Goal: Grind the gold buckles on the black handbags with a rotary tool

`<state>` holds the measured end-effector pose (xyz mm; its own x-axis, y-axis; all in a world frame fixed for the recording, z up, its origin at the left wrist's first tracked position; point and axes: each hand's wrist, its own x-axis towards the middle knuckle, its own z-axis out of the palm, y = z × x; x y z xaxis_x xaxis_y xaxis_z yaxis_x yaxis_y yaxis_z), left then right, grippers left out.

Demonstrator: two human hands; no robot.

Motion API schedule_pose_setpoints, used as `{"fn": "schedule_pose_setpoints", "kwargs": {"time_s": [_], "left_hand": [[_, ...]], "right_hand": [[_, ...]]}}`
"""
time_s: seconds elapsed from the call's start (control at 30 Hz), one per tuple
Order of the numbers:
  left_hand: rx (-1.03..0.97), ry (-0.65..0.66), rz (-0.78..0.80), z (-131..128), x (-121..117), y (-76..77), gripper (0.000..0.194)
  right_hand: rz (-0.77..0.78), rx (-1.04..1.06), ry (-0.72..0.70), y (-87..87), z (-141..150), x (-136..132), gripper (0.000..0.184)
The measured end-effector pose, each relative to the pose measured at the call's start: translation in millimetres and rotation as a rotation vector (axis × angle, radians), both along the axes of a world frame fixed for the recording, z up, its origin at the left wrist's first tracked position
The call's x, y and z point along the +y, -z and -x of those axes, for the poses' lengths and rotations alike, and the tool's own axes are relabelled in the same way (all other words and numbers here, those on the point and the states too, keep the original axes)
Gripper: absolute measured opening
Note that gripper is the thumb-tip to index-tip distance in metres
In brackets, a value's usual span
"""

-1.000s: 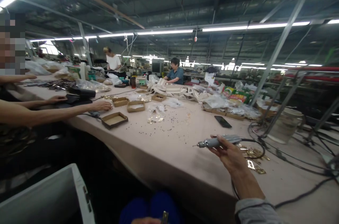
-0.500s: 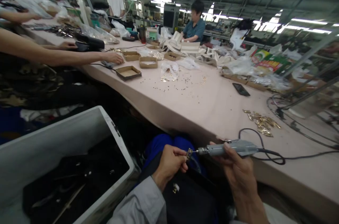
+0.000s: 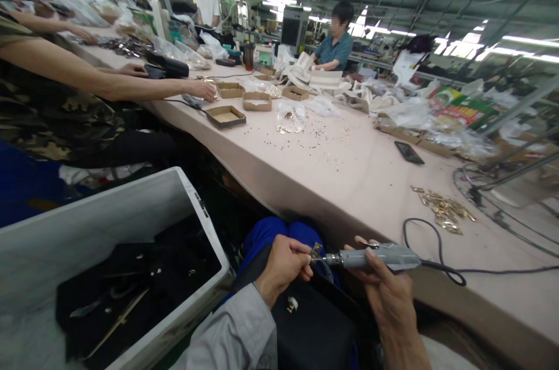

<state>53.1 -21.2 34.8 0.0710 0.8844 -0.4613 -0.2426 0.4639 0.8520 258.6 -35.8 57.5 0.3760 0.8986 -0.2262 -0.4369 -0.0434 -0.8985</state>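
Observation:
My left hand [image 3: 286, 262] pinches a small gold-coloured metal fitting [image 3: 316, 251] between thumb and fingers, above my lap. In my right hand [image 3: 388, 288] is a grey electric screwdriver [image 3: 375, 258], held level with its bit pointing left. The bit's tip reaches the fitting; whether it sits in a screw is too small to tell. Below the hands, a black piece [image 3: 312, 323] that looks like a bag part lies across my blue-clad legs. A small gold-coloured piece [image 3: 292, 303] shows on its surface.
A pale plastic crate [image 3: 183, 195] with black pieces stands at the left. On the pink-covered table [image 3: 305, 183] lie a pile of gold fittings [image 3: 445, 210], a phone [image 3: 409, 152], small cardboard trays [image 3: 226, 117] and scattered tiny parts. A co-worker's arm [image 3: 144, 89] reaches in from the left.
The view has shifted slightly left, so the surroundings sit further right. The screwdriver and the fitting have come a little closer together. Both hands keep their holds.

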Motion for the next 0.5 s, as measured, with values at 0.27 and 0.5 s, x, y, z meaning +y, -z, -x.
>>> {"fn": "schedule_pose_setpoints", "kwargs": {"time_s": [0.27,0.5], "left_hand": [[-0.017,-0.001,-0.011,2.7,-1.1,4.1,0.014],[-0.025,-0.01,-0.004,3.9,-1.0,2.7,0.013]], "right_hand": [[0.001,-0.018,-0.006,3.0,1.2,0.8,0.054],[0.007,-0.025,0.005,1.7,2.3,0.4,0.058]]}}
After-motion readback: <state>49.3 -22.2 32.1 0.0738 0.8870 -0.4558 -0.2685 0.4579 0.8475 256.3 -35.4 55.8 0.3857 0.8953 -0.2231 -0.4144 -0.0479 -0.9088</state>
